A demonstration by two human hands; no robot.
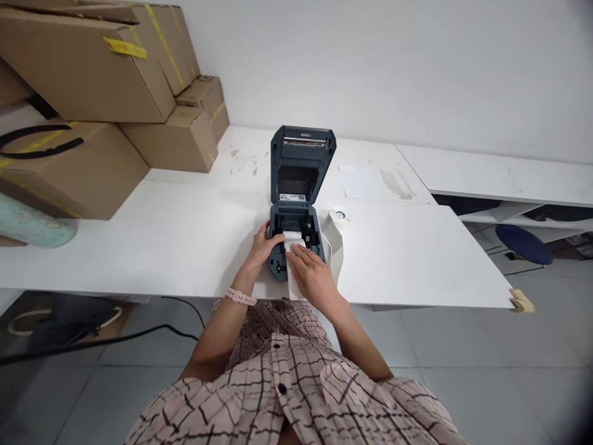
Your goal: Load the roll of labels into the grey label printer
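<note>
A dark blue-grey label printer (303, 207) stands on the white table with its lid (303, 162) raised. My left hand (262, 250) grips the printer's left side, its thumb reaching over the inner edge and the fingers partly hidden outside. Inside the printer lies a white paper roll (291, 235), and a strip of label paper (293, 285) runs from it over the front edge. My right hand (312, 272) rests on that strip, fingers stretched out and flat. Right beside the printer, a loose curled paper strip (334, 247) stands near a small white roll (340, 216).
Cardboard boxes (97, 68) are stacked at the left, with a pale green bottle (39, 224) before them. A thin white sheet (356, 182) lies behind on the right. The table's right corner carries a tan pad (521, 301). A blue stool (523, 243) stands beyond.
</note>
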